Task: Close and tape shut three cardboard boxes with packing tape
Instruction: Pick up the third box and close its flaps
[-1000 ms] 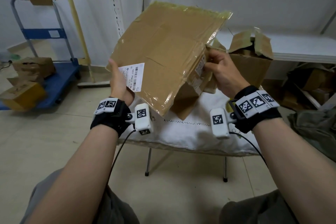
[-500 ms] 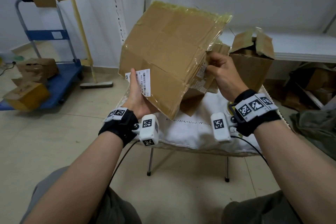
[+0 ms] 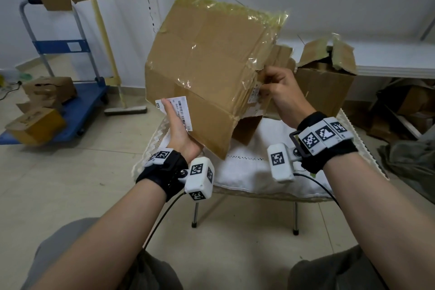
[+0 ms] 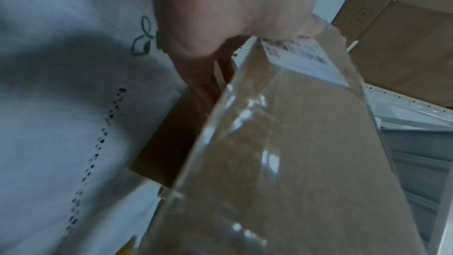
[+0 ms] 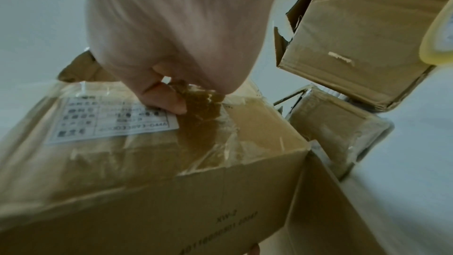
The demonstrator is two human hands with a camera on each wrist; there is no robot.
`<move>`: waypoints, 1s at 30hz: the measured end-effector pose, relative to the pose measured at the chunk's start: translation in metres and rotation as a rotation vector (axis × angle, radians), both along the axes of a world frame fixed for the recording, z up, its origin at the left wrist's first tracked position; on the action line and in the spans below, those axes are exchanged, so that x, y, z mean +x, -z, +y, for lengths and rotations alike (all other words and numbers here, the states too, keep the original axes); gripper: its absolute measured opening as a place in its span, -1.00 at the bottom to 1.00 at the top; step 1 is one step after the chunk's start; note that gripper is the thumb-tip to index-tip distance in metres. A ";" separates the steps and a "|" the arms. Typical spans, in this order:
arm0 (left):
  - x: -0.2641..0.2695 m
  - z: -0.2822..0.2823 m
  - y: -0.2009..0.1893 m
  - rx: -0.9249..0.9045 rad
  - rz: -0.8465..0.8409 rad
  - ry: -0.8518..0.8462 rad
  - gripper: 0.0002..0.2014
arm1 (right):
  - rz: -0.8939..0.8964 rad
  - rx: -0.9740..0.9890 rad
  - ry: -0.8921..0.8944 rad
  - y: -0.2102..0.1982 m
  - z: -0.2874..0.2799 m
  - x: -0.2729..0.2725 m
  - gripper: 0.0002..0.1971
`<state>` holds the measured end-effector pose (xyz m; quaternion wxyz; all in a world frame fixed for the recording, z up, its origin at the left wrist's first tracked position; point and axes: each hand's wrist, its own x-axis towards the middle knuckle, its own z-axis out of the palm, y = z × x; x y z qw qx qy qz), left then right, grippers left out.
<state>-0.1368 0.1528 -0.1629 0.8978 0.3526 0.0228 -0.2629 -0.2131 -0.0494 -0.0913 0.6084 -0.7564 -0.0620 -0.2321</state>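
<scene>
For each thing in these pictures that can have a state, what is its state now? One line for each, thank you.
large box: held tilted above the chair, a flap hanging open beneath
left hand: grips the box's lower edge at a white label
right hand: pinches the box's taped side edge
second box: on the chair, top flaps open and torn
tape roll: lies untouched, apart from both hands

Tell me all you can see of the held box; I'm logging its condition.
The box is brown cardboard, wrapped in glossy, wrinkled clear tape, held tilted above a white-cushioned chair. White printed labels sit on two faces. An untaped flap hangs open below. The left hand supports its lower edge; the right hand pinches the torn tape at its side.
</scene>
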 end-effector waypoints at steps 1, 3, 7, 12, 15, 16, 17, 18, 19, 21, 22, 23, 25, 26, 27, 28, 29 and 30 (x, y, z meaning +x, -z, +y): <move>-0.002 -0.003 0.001 -0.018 -0.007 -0.002 0.04 | -0.006 -0.005 -0.009 -0.002 -0.002 -0.001 -0.47; -0.004 -0.008 0.002 -0.058 -0.016 -0.020 -0.02 | -0.001 0.008 -0.028 -0.003 -0.005 -0.002 -0.37; -0.008 -0.021 0.001 -0.050 -0.037 -0.090 -0.15 | 0.019 -0.015 -0.066 0.001 -0.003 -0.005 -0.45; -0.013 -0.040 0.010 -0.056 0.017 -0.120 -0.13 | 0.041 -0.110 -0.063 0.006 -0.003 -0.004 -0.58; -0.009 -0.050 0.015 -0.006 0.122 -0.146 -0.22 | 0.065 -0.156 -0.041 0.012 -0.007 -0.005 -0.57; -0.009 -0.051 0.016 0.016 0.148 -0.153 -0.30 | 0.073 -0.179 -0.035 0.014 -0.008 -0.006 -0.56; -0.008 -0.052 0.018 0.055 0.168 -0.158 -0.42 | 0.082 -0.211 -0.035 0.015 -0.009 -0.006 -0.55; -0.008 -0.052 0.019 0.086 0.180 -0.154 -0.54 | 0.090 -0.253 -0.039 0.016 -0.010 -0.007 -0.55; -0.011 -0.051 0.020 0.127 0.183 -0.142 -0.60 | 0.094 -0.298 -0.044 0.018 -0.011 -0.007 -0.54; -0.015 -0.050 0.020 0.230 0.178 -0.140 -0.68 | 0.093 -0.381 -0.042 0.024 -0.012 -0.006 -0.58; -0.016 -0.049 0.020 0.272 0.166 -0.148 -0.72 | 0.093 -0.409 -0.038 0.027 -0.015 -0.004 -0.63; -0.015 -0.047 0.021 0.309 0.152 -0.156 -0.74 | 0.094 -0.428 -0.035 0.029 -0.017 -0.003 -0.69; -0.013 -0.043 0.023 0.369 0.138 -0.144 -0.75 | 0.106 -0.460 -0.009 0.032 -0.023 -0.004 -0.82; -0.012 -0.040 0.023 0.397 0.136 -0.129 -0.77 | 0.110 -0.481 0.012 0.033 -0.027 -0.004 -0.86; -0.011 -0.038 0.023 0.411 0.136 -0.117 -0.81 | 0.117 -0.513 0.029 0.035 -0.029 -0.003 -0.87; -0.010 -0.035 0.023 0.392 0.141 -0.114 -0.85 | 0.119 -0.541 0.046 0.036 -0.030 -0.003 -0.84; -0.011 -0.033 0.021 0.345 0.152 -0.119 -0.87 | 0.120 -0.561 0.055 0.035 -0.030 -0.003 -0.80; -0.011 -0.031 0.020 0.290 0.174 -0.119 -0.81 | 0.122 -0.571 0.059 0.034 -0.029 -0.004 -0.72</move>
